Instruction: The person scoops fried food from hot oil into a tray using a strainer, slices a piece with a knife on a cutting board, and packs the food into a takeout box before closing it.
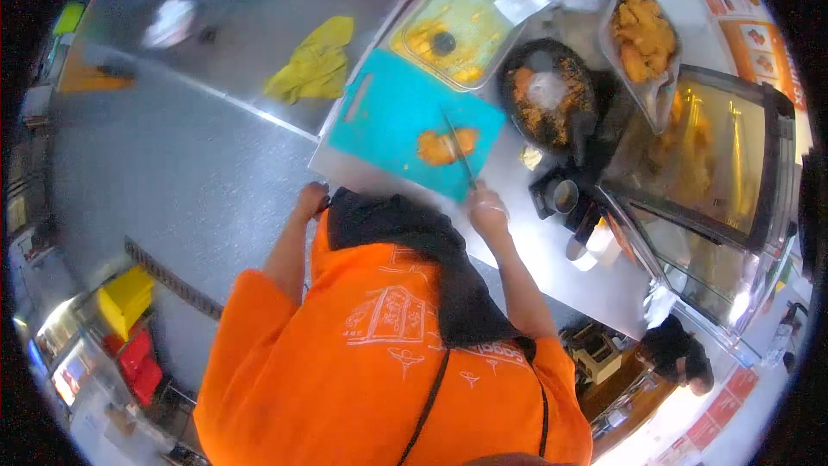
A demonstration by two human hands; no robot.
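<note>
My right hand (488, 210) is wrapped round the handle of a knife (458, 145) at the lower right edge of the teal cutting board (388, 120). The blade lies across a piece of browned, fried-looking food (435, 147) on the board. Off the board to the left, my left hand (313, 200) is closed beside my body at the counter's edge, with something dark at its fingers that I cannot make out. Touching the board's far edge is a clear tray (466, 13) with yellow-orange bits and a dark round thing in it.
A black pan (580, 78) of crumbly food stands right of the board, with a tray of fried pieces (642, 39) beyond. A glass display case (699, 155) is at the right. A yellow cloth (316, 60) lies at the far left. A person (675, 354) is at the lower right.
</note>
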